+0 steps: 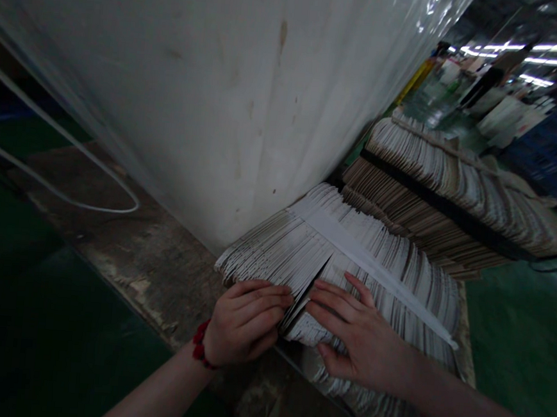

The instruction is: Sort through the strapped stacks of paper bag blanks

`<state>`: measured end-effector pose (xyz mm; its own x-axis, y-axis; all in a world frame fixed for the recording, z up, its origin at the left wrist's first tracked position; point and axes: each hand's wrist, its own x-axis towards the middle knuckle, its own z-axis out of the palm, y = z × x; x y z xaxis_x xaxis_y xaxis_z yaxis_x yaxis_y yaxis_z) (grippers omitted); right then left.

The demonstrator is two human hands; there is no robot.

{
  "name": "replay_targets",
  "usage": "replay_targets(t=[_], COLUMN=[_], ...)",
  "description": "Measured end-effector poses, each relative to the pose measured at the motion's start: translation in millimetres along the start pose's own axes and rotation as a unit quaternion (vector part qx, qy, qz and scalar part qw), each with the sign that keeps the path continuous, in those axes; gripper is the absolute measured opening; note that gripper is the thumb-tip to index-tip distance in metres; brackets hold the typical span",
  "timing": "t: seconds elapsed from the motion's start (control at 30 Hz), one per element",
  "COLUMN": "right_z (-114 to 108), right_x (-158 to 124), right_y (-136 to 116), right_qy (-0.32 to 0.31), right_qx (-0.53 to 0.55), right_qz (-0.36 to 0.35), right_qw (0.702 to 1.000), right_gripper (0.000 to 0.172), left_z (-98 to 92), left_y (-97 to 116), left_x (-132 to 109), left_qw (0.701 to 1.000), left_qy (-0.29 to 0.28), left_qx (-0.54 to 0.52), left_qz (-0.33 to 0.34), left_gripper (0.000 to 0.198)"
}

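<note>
Beside the big white block (247, 110): stack of thin sheets (298, 255), likely heavy whole, singly light, bendy; grip edges facing away from block. Right hand (360, 330) spread loosely on stack; left hand (250, 322), nearer block, fingers curled at edges, can't tell if pinching.

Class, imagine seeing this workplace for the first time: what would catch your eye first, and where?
Probably the huge pale bulk looming across the top. Below it, the left hand, with a red bracelet at its wrist, and the right hand flank a dark gap in a dense bundle of thin sheets. Beyond, at upper right, a second stack wears a black band.
</note>
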<state>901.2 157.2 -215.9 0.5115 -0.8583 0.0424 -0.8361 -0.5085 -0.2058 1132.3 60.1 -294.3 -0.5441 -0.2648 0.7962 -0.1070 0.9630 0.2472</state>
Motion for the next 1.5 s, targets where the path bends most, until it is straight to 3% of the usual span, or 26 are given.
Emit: replay_targets(t=[0.23,0.5,1.5], right_z=[-1,0,-7], right_x=[4,6,12], right_y=[1,3,-4], right_qy=[-0.017,-0.025,-0.014], right_qx=[0.028,0.046,-0.023], right_qz=[0.011,0.013,0.0], right_qw=[0.999,0.999,1.0], right_gripper=[0.05,0.078,0.052], left_z=[1.0,2.8,4.3], left_y=[0,-1,-4], left_x=[0,-6,-9], left_qw=[1.0,1.0,1.0], left_qy=[0.007,-0.002,0.0], left_qx=[-0.005,-0.007,-0.008], left_qz=[0.005,0.004,0.009], left_gripper=[0.016,0.018,0.016])
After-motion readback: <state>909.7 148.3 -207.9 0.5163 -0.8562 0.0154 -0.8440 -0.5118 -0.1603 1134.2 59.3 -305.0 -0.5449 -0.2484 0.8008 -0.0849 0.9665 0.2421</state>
